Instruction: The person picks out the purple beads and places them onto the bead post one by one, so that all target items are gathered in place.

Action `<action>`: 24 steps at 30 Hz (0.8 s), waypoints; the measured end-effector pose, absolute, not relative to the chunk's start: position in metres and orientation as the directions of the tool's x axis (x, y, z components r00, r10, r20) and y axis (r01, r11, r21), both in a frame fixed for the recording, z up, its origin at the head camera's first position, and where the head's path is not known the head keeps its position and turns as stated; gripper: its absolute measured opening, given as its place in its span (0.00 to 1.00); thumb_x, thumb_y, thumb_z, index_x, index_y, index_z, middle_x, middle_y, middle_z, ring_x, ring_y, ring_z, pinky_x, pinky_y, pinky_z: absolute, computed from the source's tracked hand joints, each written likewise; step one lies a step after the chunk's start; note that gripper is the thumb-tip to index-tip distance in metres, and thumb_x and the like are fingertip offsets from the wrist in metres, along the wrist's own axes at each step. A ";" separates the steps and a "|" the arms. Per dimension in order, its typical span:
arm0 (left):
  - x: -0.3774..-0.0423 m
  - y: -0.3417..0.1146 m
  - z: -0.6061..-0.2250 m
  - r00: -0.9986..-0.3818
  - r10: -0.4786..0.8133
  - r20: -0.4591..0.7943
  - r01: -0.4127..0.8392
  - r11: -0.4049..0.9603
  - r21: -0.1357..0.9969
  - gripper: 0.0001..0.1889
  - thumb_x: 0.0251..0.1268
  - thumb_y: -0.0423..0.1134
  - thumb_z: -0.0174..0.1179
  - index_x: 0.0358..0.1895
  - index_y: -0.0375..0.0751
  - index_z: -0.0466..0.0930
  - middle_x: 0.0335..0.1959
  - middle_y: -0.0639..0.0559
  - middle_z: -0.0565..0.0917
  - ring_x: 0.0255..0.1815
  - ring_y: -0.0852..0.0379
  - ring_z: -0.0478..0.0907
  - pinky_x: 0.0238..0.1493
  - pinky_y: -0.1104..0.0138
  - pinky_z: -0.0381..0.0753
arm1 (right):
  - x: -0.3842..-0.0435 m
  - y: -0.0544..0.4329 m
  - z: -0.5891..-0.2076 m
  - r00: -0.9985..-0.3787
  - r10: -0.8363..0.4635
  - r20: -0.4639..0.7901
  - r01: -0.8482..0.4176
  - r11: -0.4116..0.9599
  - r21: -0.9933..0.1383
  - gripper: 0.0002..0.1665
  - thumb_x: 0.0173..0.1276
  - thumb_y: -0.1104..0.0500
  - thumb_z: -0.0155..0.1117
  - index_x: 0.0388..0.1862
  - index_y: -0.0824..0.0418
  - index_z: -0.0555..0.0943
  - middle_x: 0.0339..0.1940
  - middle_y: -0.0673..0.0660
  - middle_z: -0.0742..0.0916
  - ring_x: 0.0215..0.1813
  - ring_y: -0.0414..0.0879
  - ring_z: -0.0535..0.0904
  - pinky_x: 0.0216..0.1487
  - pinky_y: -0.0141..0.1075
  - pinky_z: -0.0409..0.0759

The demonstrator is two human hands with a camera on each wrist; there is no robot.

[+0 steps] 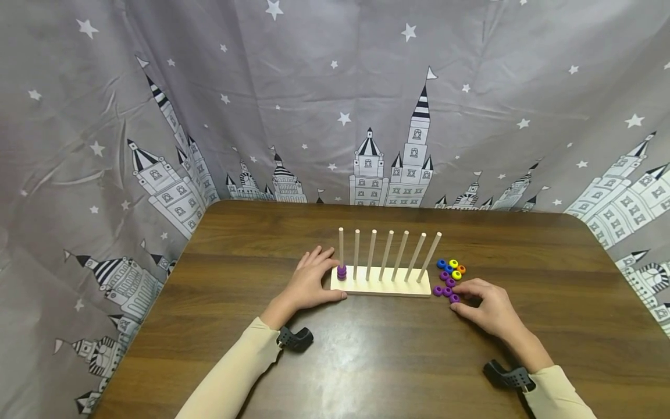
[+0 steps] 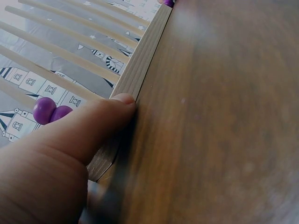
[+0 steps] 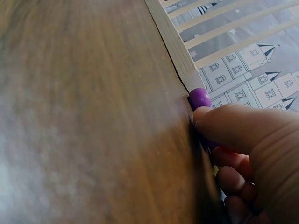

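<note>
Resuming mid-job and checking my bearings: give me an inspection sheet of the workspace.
Surface: brown wood-grain table, glare at front.
Job's things: wooden pegboard with seven pegs; purple beads on the leftmost peg; loose beads in purple, blue, yellow and orange beside its right end.
Clutter: nothing seen.
Hands: left hand holds the pegboard's left end; right hand pinches a purple bead.
Cables: nothing seen.
Surroundings: grey cloth printed with castles and stars.
</note>
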State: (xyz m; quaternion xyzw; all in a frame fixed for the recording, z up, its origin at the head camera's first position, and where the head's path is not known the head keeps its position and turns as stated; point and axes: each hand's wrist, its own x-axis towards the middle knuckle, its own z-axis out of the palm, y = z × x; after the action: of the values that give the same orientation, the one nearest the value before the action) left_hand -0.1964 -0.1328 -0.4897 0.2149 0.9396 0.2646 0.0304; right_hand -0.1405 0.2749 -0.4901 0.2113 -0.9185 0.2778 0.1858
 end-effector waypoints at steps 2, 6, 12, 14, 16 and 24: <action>-0.197 -0.133 -0.490 -0.905 0.420 0.061 0.390 0.766 0.511 0.36 0.50 0.60 0.73 0.62 0.47 0.79 0.80 0.39 0.64 0.84 0.34 0.51 0.83 0.39 0.43 | -0.141 0.275 -0.491 -0.839 -0.281 0.466 -0.493 0.755 -0.432 0.16 0.44 0.65 0.83 0.34 0.57 0.90 0.34 0.51 0.91 0.35 0.37 0.83 0.39 0.19 0.74; -0.197 -0.133 -0.490 -0.905 0.422 0.060 0.392 0.767 0.508 0.36 0.50 0.60 0.73 0.62 0.47 0.80 0.80 0.39 0.64 0.84 0.34 0.51 0.83 0.39 0.43 | -0.141 0.274 -0.492 -0.839 -0.274 0.470 -0.491 0.754 -0.437 0.15 0.44 0.66 0.83 0.34 0.58 0.90 0.34 0.51 0.91 0.36 0.37 0.83 0.39 0.19 0.74; -0.196 -0.133 -0.489 -0.904 0.424 0.058 0.392 0.766 0.509 0.36 0.50 0.60 0.73 0.62 0.46 0.80 0.80 0.39 0.64 0.84 0.34 0.51 0.83 0.39 0.43 | -0.140 0.274 -0.493 -0.842 -0.255 0.475 -0.483 0.749 -0.453 0.15 0.46 0.67 0.82 0.35 0.59 0.91 0.34 0.52 0.91 0.37 0.38 0.84 0.39 0.17 0.73; -0.195 -0.133 -0.489 -0.904 0.424 0.060 0.393 0.764 0.512 0.36 0.50 0.60 0.73 0.62 0.46 0.80 0.79 0.39 0.65 0.84 0.34 0.51 0.83 0.39 0.43 | -0.140 0.273 -0.493 -0.844 -0.248 0.477 -0.478 0.751 -0.456 0.15 0.47 0.67 0.81 0.36 0.59 0.91 0.34 0.52 0.92 0.37 0.38 0.84 0.39 0.17 0.73; -0.195 -0.133 -0.488 -0.904 0.423 0.059 0.391 0.764 0.514 0.36 0.50 0.60 0.73 0.62 0.46 0.80 0.80 0.39 0.65 0.84 0.34 0.51 0.84 0.39 0.42 | -0.139 0.273 -0.492 -0.848 -0.239 0.474 -0.470 0.752 -0.462 0.15 0.48 0.68 0.81 0.37 0.59 0.91 0.35 0.53 0.92 0.36 0.37 0.84 0.38 0.18 0.73; -0.195 -0.132 -0.487 -0.906 0.418 0.065 0.389 0.760 0.521 0.37 0.49 0.59 0.74 0.62 0.45 0.80 0.79 0.39 0.65 0.83 0.34 0.52 0.83 0.39 0.43 | -0.138 0.273 -0.490 -0.873 -0.204 0.442 -0.433 0.743 -0.511 0.14 0.51 0.69 0.79 0.39 0.61 0.91 0.32 0.54 0.91 0.29 0.29 0.74 0.29 0.22 0.71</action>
State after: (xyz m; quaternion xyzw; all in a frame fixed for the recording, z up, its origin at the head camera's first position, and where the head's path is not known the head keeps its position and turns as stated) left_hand -0.1950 -0.1320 -0.4875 0.2151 0.9377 0.2714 0.0275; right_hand -0.1382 0.2729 -0.4901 0.1740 -0.9156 0.3134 0.1821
